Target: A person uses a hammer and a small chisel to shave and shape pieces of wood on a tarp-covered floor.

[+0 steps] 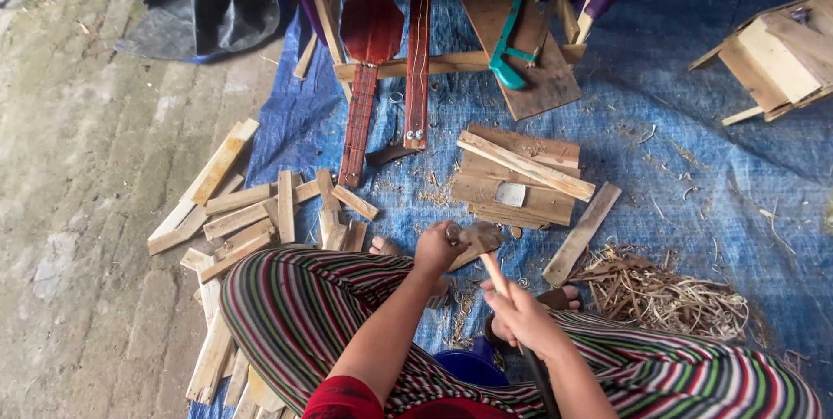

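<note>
Evidently carving is under way: over the blue tarpaulin [694, 150], near the stacked planks [521, 180], the left hand [436, 248] clamps a small wood piece [475, 237]; right hand [521, 315] fingers wrap a knife [508, 297], needing controlled strokes.

Left hand [436, 248]: arm extended forward from the lower frame, bare forearm, fingers curled shut in a fist, knuckles up. Right hand [519, 317]: lower and nearer the body, fingers wrapped closed, thumb on top, wrist angled inward toward the left.
</note>
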